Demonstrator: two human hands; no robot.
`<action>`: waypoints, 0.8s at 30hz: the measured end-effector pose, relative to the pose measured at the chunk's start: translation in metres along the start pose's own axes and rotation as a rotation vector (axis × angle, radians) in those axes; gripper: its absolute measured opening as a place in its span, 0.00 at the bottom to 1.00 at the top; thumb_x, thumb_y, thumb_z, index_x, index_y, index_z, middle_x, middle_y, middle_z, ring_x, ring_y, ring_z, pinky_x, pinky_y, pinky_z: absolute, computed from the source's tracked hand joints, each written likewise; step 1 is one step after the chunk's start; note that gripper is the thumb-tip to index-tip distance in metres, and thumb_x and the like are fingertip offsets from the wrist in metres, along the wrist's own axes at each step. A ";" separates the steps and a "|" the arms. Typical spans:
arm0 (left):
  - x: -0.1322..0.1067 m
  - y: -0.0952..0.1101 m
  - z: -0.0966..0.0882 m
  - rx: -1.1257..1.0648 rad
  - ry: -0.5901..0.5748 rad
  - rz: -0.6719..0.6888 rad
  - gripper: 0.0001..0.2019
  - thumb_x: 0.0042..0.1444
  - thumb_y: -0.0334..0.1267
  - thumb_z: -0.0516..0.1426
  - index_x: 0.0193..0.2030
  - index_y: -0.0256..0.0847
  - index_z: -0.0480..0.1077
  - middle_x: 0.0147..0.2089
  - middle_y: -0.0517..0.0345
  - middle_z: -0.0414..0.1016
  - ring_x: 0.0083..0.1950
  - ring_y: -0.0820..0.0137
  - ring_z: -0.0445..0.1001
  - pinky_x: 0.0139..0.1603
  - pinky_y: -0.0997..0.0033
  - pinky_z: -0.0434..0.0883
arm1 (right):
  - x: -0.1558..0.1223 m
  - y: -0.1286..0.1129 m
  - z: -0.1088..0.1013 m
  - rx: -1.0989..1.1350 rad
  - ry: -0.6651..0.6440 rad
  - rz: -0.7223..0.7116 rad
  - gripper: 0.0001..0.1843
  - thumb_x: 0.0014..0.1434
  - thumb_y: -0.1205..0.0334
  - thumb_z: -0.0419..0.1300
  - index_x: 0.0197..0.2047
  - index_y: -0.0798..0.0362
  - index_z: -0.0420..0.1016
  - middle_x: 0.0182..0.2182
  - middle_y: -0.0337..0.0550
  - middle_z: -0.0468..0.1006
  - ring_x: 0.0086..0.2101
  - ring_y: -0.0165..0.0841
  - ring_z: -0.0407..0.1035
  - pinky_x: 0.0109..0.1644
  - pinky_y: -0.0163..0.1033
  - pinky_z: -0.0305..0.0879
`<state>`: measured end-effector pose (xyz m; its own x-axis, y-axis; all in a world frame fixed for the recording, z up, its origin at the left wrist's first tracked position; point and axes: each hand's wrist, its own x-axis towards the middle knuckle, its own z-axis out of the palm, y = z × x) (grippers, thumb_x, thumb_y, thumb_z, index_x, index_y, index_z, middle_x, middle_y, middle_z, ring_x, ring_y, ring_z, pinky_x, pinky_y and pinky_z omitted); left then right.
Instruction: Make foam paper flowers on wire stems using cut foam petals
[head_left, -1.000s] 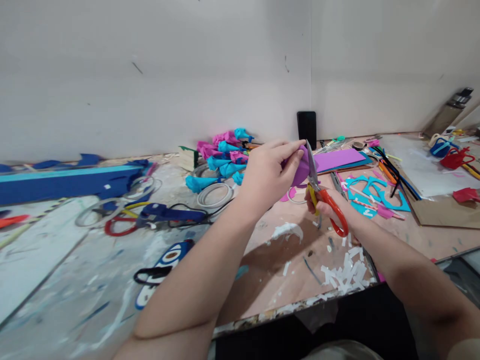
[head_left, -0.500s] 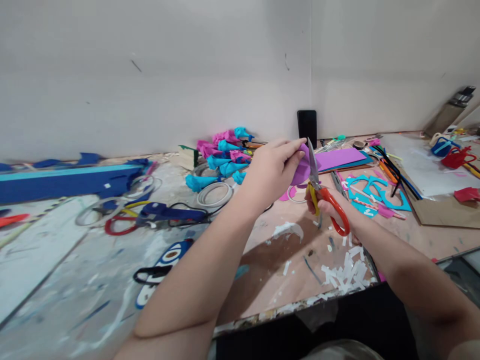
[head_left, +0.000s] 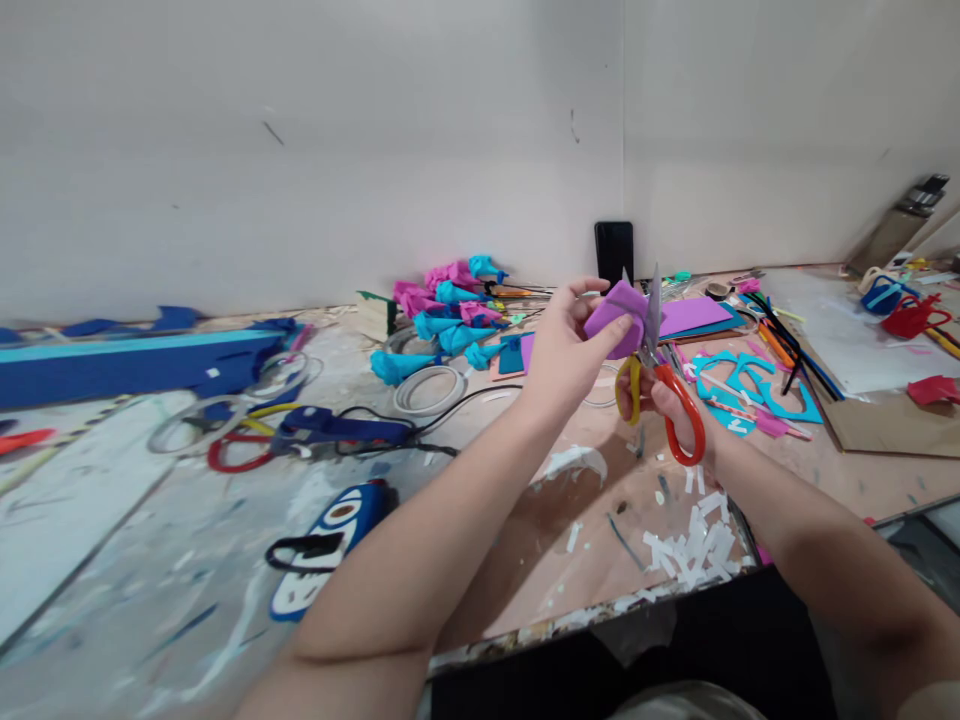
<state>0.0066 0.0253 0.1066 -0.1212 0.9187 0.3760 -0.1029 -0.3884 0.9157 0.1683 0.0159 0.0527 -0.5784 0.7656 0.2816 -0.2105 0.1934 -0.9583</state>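
Between the thumb and fingers of my left hand [head_left: 568,328] is a small purple sheet [head_left: 613,318], perhaps foam or felt, held up above the table. My right hand [head_left: 671,410] grips a pair of scissors [head_left: 649,340] with one red and one yellow handle loop. Their blades point upward and stand apart, right at the sheet's right edge. Whether the sheet lies between the blades is hard to tell. Behind the scissors, a flat purple strip [head_left: 696,315] rests on a blue one.
Pink and blue wrapped flowers [head_left: 450,310] lie behind my left hand, near a white tape roll [head_left: 429,390]. A black phone [head_left: 614,248] leans on the wall. White paper scraps [head_left: 697,545] pile near the front edge. Blue cut-out sheets [head_left: 750,385] lie at the right.
The scissor blades have spread from nearly closed to wide apart. My left hand has turned, its thumb now across the purple sheet, and more of the sheet shows.
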 end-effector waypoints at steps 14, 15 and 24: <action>-0.010 -0.023 0.019 -0.250 0.149 -0.134 0.19 0.44 0.45 0.70 0.40 0.42 0.72 0.39 0.58 0.78 0.39 0.70 0.76 0.43 0.70 0.73 | 0.000 0.013 -0.001 -0.012 0.105 0.008 0.30 0.61 0.31 0.57 0.44 0.51 0.72 0.32 0.41 0.73 0.32 0.33 0.68 0.39 0.41 0.67; -0.010 -0.023 0.018 -0.203 0.157 -0.108 0.18 0.46 0.45 0.69 0.40 0.41 0.72 0.39 0.58 0.78 0.39 0.70 0.76 0.43 0.70 0.73 | 0.000 0.012 -0.001 -0.039 0.098 0.011 0.31 0.60 0.30 0.58 0.45 0.51 0.72 0.32 0.41 0.73 0.32 0.33 0.68 0.40 0.41 0.67; -0.008 -0.012 0.010 0.194 0.206 0.051 0.09 0.53 0.42 0.63 0.38 0.41 0.71 0.32 0.62 0.73 0.33 0.72 0.69 0.37 0.73 0.68 | 0.001 0.012 -0.004 -0.181 0.155 0.078 0.32 0.52 0.32 0.67 0.45 0.51 0.72 0.37 0.44 0.72 0.38 0.37 0.69 0.43 0.44 0.69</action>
<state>0.0185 0.0234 0.0939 -0.3218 0.8563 0.4039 0.0969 -0.3946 0.9137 0.1683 0.0213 0.0416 -0.4568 0.8646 0.2092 -0.0173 0.2266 -0.9738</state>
